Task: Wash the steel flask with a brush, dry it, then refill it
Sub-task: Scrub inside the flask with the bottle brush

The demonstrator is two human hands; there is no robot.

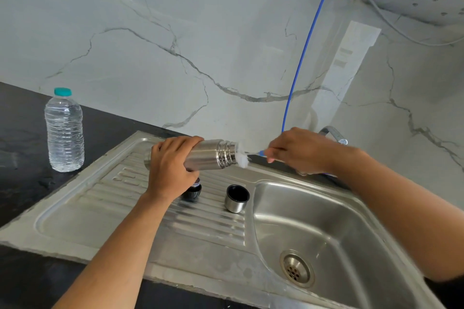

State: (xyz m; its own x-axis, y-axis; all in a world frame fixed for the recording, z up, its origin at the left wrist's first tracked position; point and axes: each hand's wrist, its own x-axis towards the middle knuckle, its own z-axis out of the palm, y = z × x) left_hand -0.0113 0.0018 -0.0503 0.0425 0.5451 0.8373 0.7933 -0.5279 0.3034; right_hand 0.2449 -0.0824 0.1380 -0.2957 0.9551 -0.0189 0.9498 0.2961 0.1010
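My left hand (169, 167) grips the steel flask (211, 155) around its body and holds it lying sideways above the draining board, mouth pointing right. At the mouth sit the white bristles of a bottle brush (242, 157). My right hand (298, 149) pinches the brush's blue handle just right of the flask. The flask's steel cup lid (236, 198) stands open side up on the draining board. A dark stopper (193, 190) lies partly hidden under my left hand.
A clear water bottle (64, 130) with a teal cap stands on the black counter at the left. The sink basin (351, 228) with its drain lies at lower right. A tap (334, 134) shows behind my right hand, and a blue tube (308, 40) runs up the marble wall.
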